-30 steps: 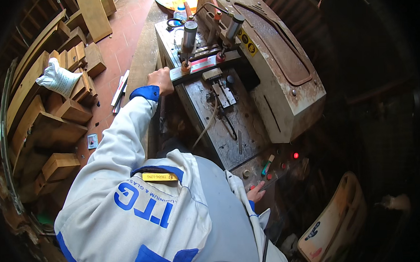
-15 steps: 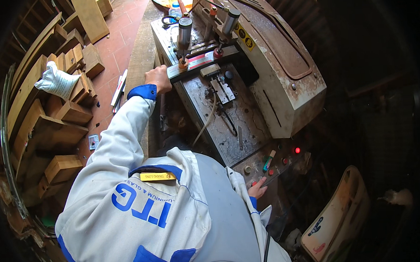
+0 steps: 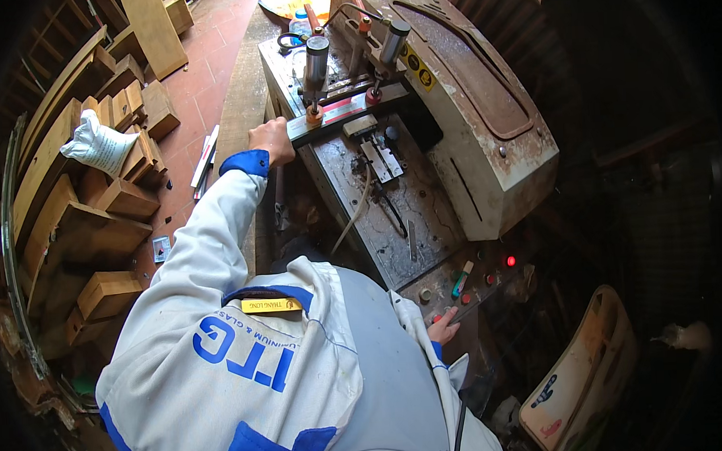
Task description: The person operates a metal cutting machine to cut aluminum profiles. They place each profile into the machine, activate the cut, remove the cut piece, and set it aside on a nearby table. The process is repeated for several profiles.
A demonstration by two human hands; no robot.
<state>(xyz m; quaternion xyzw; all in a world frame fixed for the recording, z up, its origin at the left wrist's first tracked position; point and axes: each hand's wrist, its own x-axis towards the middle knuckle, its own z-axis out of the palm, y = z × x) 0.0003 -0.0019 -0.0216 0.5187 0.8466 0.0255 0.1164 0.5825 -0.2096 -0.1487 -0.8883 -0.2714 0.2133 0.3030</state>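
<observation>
Our left hand [image 3: 269,141] grasps the end of a long, straight red-and-white bar [image 3: 344,108]; our right hand [image 3: 443,328] lies near a round red button [image 3: 466,299], its grip unclear.

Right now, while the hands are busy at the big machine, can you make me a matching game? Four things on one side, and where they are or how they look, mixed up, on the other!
Things:
1. left hand
2. right hand
3. white sack
4. round light

Places and looks:
A. glowing red
B. on the stacked wooden pieces
C. at the left end of the bar under two silver cylinders
D. low on the machine, near a red button

Right pairs: 1-C, 2-D, 3-B, 4-A
</observation>
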